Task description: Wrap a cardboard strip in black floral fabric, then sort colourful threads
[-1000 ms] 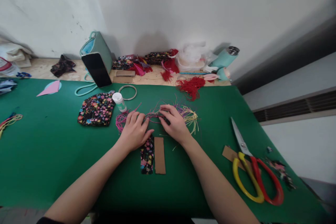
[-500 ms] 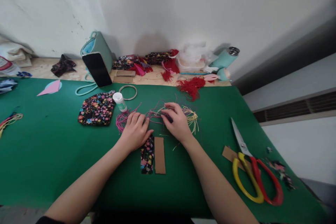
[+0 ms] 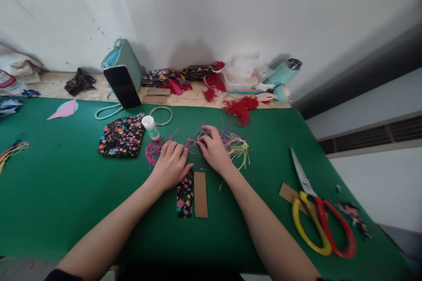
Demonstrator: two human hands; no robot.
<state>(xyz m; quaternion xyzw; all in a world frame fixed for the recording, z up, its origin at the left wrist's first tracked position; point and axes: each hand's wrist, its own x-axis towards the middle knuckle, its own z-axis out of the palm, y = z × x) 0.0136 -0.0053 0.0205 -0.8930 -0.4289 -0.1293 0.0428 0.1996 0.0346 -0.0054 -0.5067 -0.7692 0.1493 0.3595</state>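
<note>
Both hands press on the tangled pink and yellow thread bundle [image 3: 198, 145]: left hand [image 3: 171, 164] flat, right hand [image 3: 214, 151] pinching strands. Light, floppy stuff, probably snags; best grabbed mid-bundle.

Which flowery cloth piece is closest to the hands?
The narrow flowery strip beside the cardboard strip; the left hand touches its top. The bigger flowery patch lies apart, further left.

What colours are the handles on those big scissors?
One yellow, one red, on the large scissors; the head view shows them clearly.
</note>
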